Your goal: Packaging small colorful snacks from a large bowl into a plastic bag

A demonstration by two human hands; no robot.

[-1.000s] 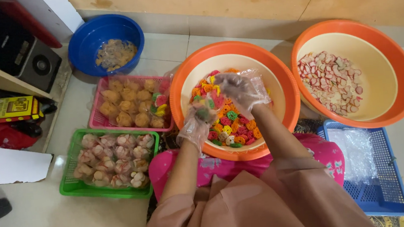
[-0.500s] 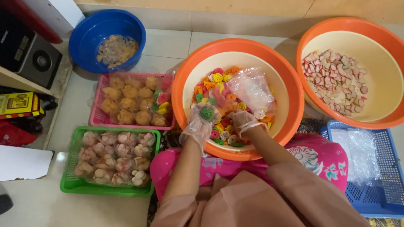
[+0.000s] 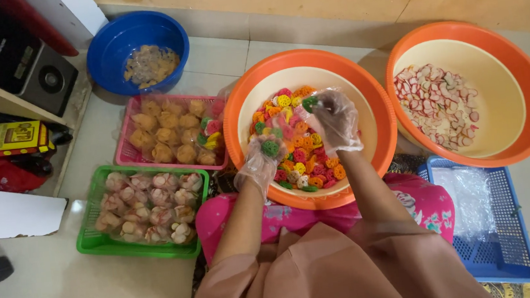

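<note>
gloved left hand (image 3: 261, 163), right hand (image 3: 334, 118), colourful crackers (image 3: 296, 141), orange basin (image 3: 243, 106)

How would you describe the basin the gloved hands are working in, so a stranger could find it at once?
Two orange basins sit by the wall. Take the left orange basin, beside the pink basket. Unlike its neighbour's pale pink-and-white slices, it holds multicoloured flower-shaped crackers.

Orange basin (image 3: 245, 103), multicoloured crackers (image 3: 296, 140)

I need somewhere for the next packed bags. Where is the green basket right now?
In the head view, the green basket sits on the floor at lower left, just below the pink basket, left of the left hand.
</note>
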